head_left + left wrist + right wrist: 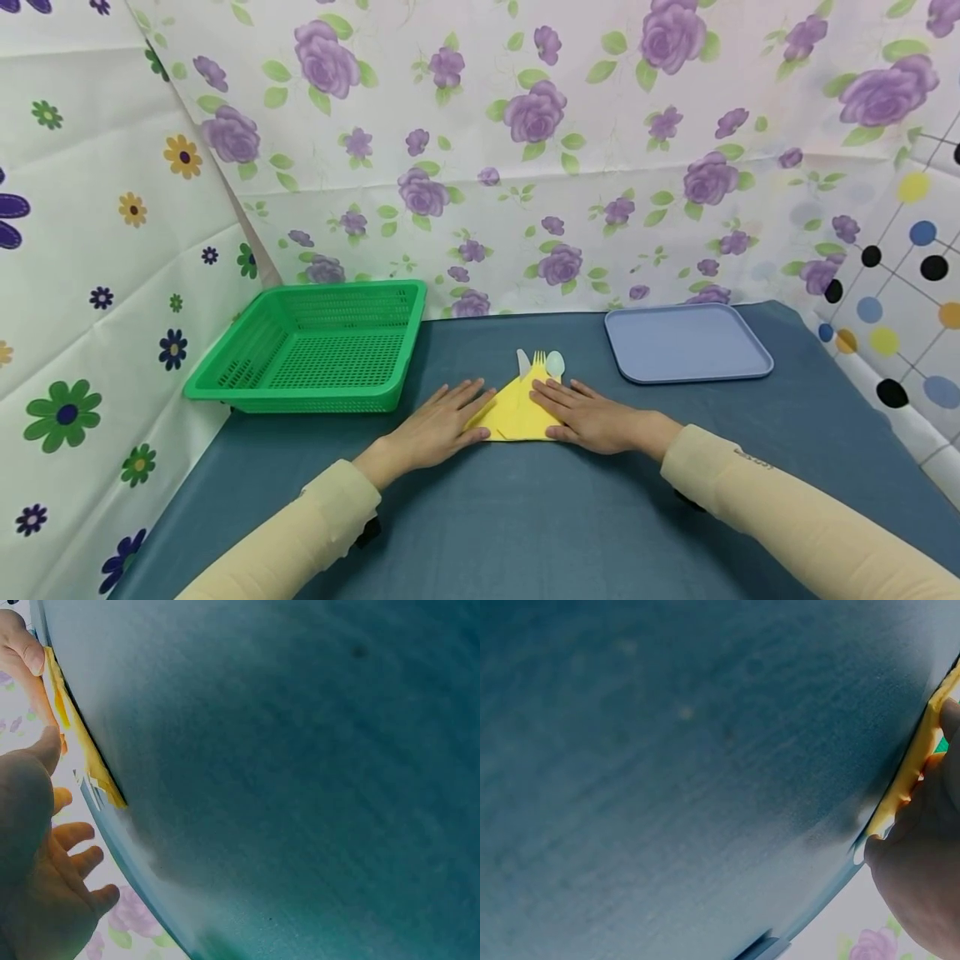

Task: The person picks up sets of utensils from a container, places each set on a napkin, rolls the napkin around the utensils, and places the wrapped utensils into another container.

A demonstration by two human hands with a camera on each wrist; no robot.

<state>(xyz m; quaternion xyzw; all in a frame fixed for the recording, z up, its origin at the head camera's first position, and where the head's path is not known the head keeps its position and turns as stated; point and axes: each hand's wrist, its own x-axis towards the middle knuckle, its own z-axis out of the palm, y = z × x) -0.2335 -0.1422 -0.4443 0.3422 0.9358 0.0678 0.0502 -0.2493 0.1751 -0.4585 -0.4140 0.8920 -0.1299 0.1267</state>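
Observation:
A folded yellow napkin lies at the middle of the table. Out of its top edge stick the ends of a white knife, a yellow fork and a pale spoon; the napkin covers the rest of them. My left hand rests with spread, straight fingers at the napkin's left side. On the right side, my right hand lies over the napkin with its fingers extended. The left wrist view shows the napkin edge-on past the left hand.
A green plastic basket stands at the back left of the dark blue table. At the back right lies a blue-grey tray. Flower-patterned cloth hangs behind the table, with patterned cloths at both sides.

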